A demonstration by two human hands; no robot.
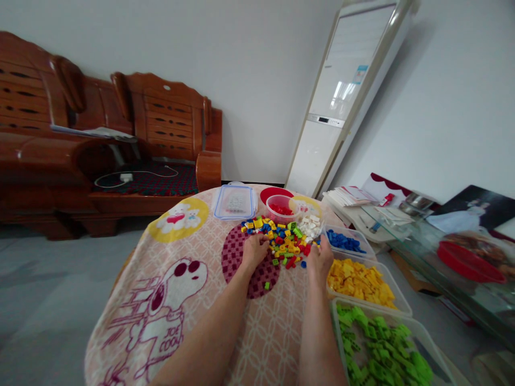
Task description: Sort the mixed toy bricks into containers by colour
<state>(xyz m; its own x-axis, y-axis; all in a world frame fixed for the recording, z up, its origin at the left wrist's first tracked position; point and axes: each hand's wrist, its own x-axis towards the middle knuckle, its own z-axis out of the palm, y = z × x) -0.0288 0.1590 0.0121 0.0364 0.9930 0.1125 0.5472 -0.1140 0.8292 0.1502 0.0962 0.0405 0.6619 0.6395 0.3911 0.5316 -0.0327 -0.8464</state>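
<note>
A loose heap of mixed toy building bricks [285, 241] in red, yellow, blue, green and white lies on the cloth. My left hand [254, 251] is at the left side of this heap, its fingers curled together among the pieces; whatever they hold is too small to make out. On the heap's right side, my right hand [321, 261] is beside the tub of blue bricks [364, 253], thumb and fingers bent towards each other. A speck of blue shows by those fingertips, but I cannot tell whether it is gripped. White bricks [309, 226] form a group behind the heap.
Down the right side stand tubs of yellow bricks [404, 308] and green bricks [337, 343]. Behind the heap are a round tub of red bricks [295, 214], a red disc [267, 192] and a blue-rimmed clear lid [235, 201]. A glass table [426, 257] stands to the right.
</note>
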